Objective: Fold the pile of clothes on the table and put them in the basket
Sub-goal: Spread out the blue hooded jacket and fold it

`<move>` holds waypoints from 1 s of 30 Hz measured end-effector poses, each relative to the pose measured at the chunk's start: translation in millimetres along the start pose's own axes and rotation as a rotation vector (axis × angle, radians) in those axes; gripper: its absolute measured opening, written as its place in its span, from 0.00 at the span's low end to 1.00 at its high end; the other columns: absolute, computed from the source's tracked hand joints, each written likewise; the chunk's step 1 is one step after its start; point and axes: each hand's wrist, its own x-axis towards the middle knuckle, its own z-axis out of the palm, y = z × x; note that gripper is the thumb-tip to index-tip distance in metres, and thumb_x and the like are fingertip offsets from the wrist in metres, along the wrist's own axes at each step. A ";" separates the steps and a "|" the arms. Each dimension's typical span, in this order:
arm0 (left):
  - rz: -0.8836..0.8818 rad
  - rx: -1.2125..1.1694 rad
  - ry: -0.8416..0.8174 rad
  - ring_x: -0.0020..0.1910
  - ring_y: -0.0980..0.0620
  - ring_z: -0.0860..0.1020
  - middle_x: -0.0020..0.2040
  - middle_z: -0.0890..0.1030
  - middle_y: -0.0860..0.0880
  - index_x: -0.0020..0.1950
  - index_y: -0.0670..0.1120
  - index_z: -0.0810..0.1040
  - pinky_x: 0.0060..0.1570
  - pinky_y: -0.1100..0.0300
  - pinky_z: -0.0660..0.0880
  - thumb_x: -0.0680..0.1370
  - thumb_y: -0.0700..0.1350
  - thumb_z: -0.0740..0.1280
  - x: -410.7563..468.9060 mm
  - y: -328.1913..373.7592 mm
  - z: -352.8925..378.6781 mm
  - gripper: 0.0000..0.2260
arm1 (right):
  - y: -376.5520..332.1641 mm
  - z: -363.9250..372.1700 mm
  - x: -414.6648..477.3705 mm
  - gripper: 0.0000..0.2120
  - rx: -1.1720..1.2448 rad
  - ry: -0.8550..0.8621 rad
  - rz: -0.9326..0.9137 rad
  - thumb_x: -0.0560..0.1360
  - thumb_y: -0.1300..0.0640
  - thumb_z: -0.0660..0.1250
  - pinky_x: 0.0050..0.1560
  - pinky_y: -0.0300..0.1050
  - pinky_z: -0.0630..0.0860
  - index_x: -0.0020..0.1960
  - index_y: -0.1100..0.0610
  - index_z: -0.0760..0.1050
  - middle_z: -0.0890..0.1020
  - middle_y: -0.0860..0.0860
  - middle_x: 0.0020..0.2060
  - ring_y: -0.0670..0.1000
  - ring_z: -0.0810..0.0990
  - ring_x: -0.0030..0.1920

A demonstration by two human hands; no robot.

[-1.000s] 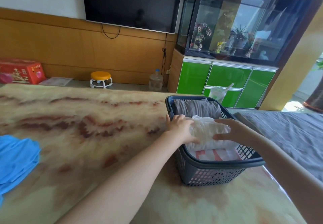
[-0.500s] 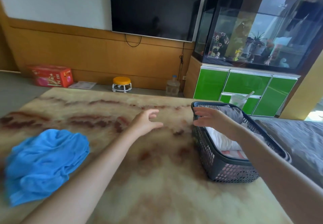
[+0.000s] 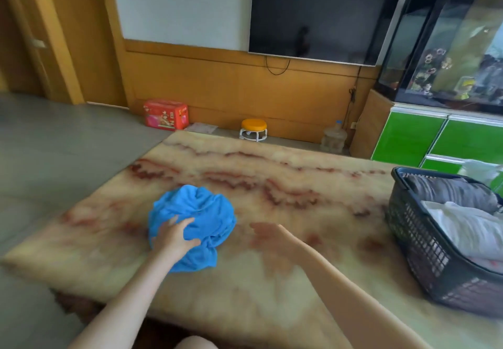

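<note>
**One blue garment lies crumpled on the veined table**

The soft, rumpled blue garment (image 3: pixel 193 223) lies in a rounded heap on the glossy, cream, red-veined table (image 3: pixel 272 185), toward its left end. Your left hand (image 3: pixel 174 237) grips the heap's 7 o'clock edge, a fold caught between thumb and fingers. Your right hand (image 3: pixel 268 235), blurred, hovers just beside the cloth at 3 o'clock, fingers loosely spread and holding nothing. Well apart at 3 o'clock stands one dark plastic lattice basket (image 3: pixel 424 253) holding a grey folded garment (image 3: pixel 449 192) at 12 o'clock and a white folded garment (image 3: pixel 468 229) in front of it. Beyond the table at 12 o'clock: one round orange stool (image 3: pixel 254 129), one red box (image 3: pixel 166 114), one dark television (image 3: pixel 324 14).
</note>
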 end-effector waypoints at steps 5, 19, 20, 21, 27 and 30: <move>0.041 -0.128 -0.062 0.66 0.49 0.70 0.66 0.73 0.46 0.67 0.44 0.73 0.61 0.64 0.63 0.72 0.40 0.72 -6.9 -28.2 12.4 0.24 | 1.5 53.9 34.0 0.28 -0.172 0.012 -0.128 0.74 0.67 0.68 0.53 0.37 0.69 0.72 0.59 0.65 0.76 0.53 0.62 0.38 0.75 0.46; 0.161 -0.273 0.382 0.50 0.47 0.74 0.54 0.75 0.43 0.60 0.42 0.77 0.55 0.63 0.65 0.71 0.33 0.71 11.3 -19.8 13.3 0.18 | -1.0 23.9 67.2 0.10 -0.489 0.548 -0.010 0.73 0.58 0.63 0.52 0.43 0.73 0.51 0.53 0.80 0.83 0.53 0.51 0.55 0.80 0.54; 0.165 -0.222 0.383 0.52 0.44 0.73 0.54 0.75 0.42 0.59 0.43 0.78 0.57 0.61 0.63 0.71 0.34 0.72 14.4 -22.4 13.8 0.18 | 3.5 2.0 62.5 0.09 -0.443 0.620 0.005 0.74 0.58 0.64 0.51 0.44 0.74 0.51 0.54 0.80 0.83 0.54 0.50 0.55 0.80 0.53; 0.165 -0.184 0.371 0.55 0.43 0.72 0.55 0.75 0.42 0.59 0.43 0.78 0.58 0.60 0.62 0.70 0.35 0.72 16.6 -23.6 15.2 0.18 | 8.7 -21.7 57.6 0.09 -0.412 0.690 0.019 0.74 0.57 0.64 0.49 0.45 0.75 0.51 0.55 0.80 0.83 0.55 0.50 0.55 0.80 0.52; 0.112 -0.219 0.262 0.62 0.41 0.69 0.62 0.73 0.43 0.63 0.44 0.76 0.62 0.57 0.61 0.72 0.39 0.72 23.5 -5.0 32.2 0.20 | 49.6 -145.2 19.1 0.12 -0.312 0.954 0.242 0.75 0.63 0.62 0.50 0.47 0.73 0.56 0.59 0.80 0.81 0.60 0.54 0.59 0.79 0.54; 0.103 -0.158 0.251 0.61 0.42 0.72 0.59 0.78 0.45 0.63 0.46 0.77 0.61 0.52 0.66 0.73 0.41 0.71 24.5 9.0 40.4 0.18 | 63.0 -152.2 15.1 0.21 -0.280 0.868 0.187 0.72 0.67 0.64 0.53 0.48 0.72 0.65 0.58 0.74 0.78 0.59 0.60 0.59 0.77 0.58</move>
